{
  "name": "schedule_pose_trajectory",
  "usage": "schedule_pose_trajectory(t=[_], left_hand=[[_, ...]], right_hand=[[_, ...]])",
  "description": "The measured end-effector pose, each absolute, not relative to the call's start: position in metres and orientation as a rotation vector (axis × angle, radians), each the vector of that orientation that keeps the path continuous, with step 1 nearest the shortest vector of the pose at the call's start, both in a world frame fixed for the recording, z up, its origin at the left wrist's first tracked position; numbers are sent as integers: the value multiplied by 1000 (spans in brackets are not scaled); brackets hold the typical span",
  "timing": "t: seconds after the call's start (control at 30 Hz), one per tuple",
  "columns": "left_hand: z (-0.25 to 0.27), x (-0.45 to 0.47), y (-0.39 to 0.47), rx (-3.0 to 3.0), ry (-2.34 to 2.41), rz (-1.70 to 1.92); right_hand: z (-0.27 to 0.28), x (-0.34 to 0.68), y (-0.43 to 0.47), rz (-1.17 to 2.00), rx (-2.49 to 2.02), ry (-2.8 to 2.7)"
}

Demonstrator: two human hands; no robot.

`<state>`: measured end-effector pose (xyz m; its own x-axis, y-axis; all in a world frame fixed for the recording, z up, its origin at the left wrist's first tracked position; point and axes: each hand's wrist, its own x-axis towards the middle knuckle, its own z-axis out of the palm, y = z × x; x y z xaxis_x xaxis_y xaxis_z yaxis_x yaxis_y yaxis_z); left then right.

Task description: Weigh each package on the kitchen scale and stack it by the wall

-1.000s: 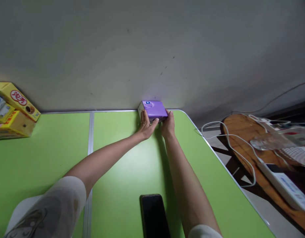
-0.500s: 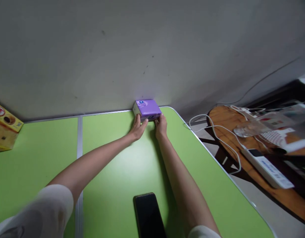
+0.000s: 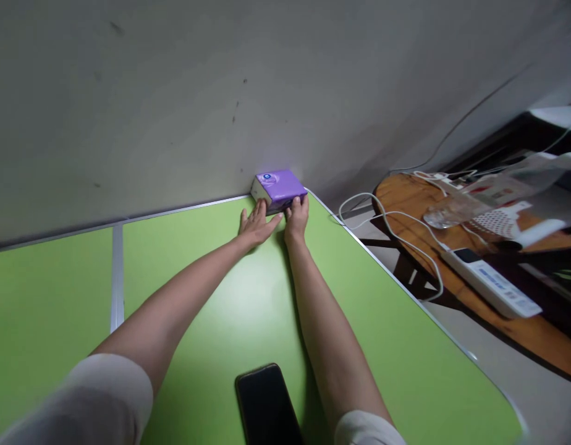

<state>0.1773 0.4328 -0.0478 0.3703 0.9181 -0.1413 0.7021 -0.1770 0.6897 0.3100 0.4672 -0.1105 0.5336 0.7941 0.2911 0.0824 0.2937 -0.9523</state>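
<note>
A purple pack of tissues (image 3: 280, 185) lies flat at the far edge of the green table, close against the wall. Spread fingers of my left hand (image 3: 256, 227) rest by its left front corner, the thumb stretched out to the right and away from the pack. My right hand (image 3: 296, 221) grips the pack's right front corner, with fingertips up against its front and right side. Nearer to me, between my forearms, a black smartphone (image 3: 267, 405) lies with its dark screen up.
A grey wall (image 3: 174, 111) runs behind the green table (image 3: 211, 346). A metal seam (image 3: 117, 272) crosses the tabletop at left. Right of the table, a wooden surface (image 3: 394, 198) carries a white power strip (image 3: 494, 281), looped white cables and a clear plastic bag (image 3: 494, 188).
My left fingers have loosened from the pack and spread apart. My right hand stays at its corner. The view has turned right, and the yellow box at left is out of sight.
</note>
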Motion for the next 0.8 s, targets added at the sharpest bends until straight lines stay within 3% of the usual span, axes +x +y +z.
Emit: schedule_pose_trajectory(t=[0.8], left_hand=[[-53,176,435,1884,1314,525]], right_hand=[[-94,297,452,678,-1186,-777]])
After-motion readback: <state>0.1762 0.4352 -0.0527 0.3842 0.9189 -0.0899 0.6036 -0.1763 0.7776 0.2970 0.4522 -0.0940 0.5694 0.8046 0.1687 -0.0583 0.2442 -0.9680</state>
